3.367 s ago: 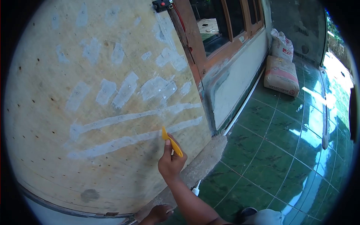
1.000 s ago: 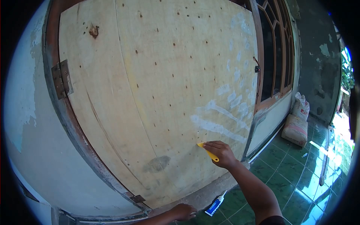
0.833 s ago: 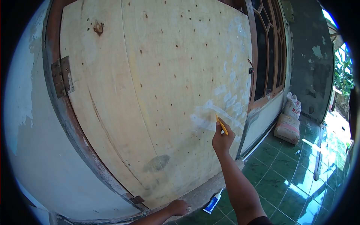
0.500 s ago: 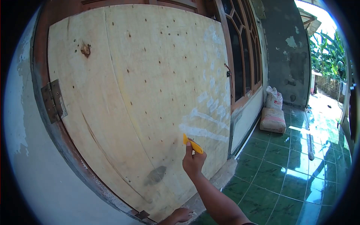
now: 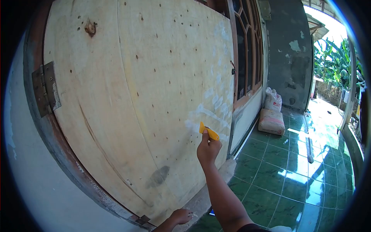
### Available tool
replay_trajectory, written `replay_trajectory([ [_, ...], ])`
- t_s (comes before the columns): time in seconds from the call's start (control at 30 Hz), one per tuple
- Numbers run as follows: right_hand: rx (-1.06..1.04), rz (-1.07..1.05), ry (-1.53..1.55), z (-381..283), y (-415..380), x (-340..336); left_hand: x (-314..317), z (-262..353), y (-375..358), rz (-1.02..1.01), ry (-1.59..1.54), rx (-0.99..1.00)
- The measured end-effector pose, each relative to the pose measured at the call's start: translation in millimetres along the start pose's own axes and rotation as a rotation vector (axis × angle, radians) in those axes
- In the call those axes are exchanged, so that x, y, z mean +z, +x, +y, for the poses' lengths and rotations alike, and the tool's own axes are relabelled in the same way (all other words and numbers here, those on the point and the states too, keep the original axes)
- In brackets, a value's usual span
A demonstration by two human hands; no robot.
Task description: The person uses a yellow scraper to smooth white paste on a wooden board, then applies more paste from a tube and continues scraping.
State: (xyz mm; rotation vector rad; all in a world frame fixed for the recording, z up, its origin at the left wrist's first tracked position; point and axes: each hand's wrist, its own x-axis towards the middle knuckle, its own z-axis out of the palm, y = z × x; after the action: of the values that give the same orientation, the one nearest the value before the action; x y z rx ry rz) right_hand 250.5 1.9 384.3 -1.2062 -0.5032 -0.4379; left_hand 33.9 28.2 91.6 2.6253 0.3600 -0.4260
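Item: yellow scraper [image 5: 208,131], pinched in my right hand [image 5: 208,149], blade against the white filler [image 5: 208,114] on the door [image 5: 135,96]. Left hand [image 5: 181,215], fingers loose, holding nothing, rests on the sill [image 5: 201,201]. Risk: a steep blade may gouge the filler; a thin pinch may slip.

**My arms and hands**

Both my arms are bare from what I can see, with no sleeve, glove, watch or ring on them. My right hand [image 5: 208,149] shows a pale thumbnail. My left hand [image 5: 181,215] also shows pale nails at its fingertips.
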Motion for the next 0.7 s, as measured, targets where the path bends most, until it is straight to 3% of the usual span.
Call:
replay_trajectory([
  [0.03,0.112,0.053,-0.080,14,13,-3,-3,3,-2,-0.012,0.003,-0.001],
  [0.13,0.141,0.086,-0.248,37,27,9,-3,4,-2,-0.008,0.024,0.000],
  [0.2,-0.108,0.081,-0.133,23,-1,27,2,1,0,-0.007,0.043,-0.003],
  [0.27,-0.150,-0.167,0.083,-13,-28,12,12,-3,3,-0.014,0.061,-0.011],
  [0.3,-0.029,-0.401,0.306,-25,-33,-4,15,-2,3,-0.030,0.055,-0.026],
  [0.37,-0.110,-0.553,0.320,-13,-23,-33,21,-3,-1,-0.070,0.052,-0.060],
  [0.43,-0.021,-0.325,0.303,48,7,-49,42,-18,-11,-0.067,0.061,-0.041],
  [0.5,0.217,-0.071,0.167,147,47,-67,42,-15,-16,-0.095,0.027,-0.084],
  [0.6,0.326,0.092,-0.145,296,85,-115,30,18,-36,-0.192,-0.078,-0.239],
  [0.7,0.531,0.219,-0.033,367,101,-141,39,19,-54,-0.278,-0.117,-0.330],
])
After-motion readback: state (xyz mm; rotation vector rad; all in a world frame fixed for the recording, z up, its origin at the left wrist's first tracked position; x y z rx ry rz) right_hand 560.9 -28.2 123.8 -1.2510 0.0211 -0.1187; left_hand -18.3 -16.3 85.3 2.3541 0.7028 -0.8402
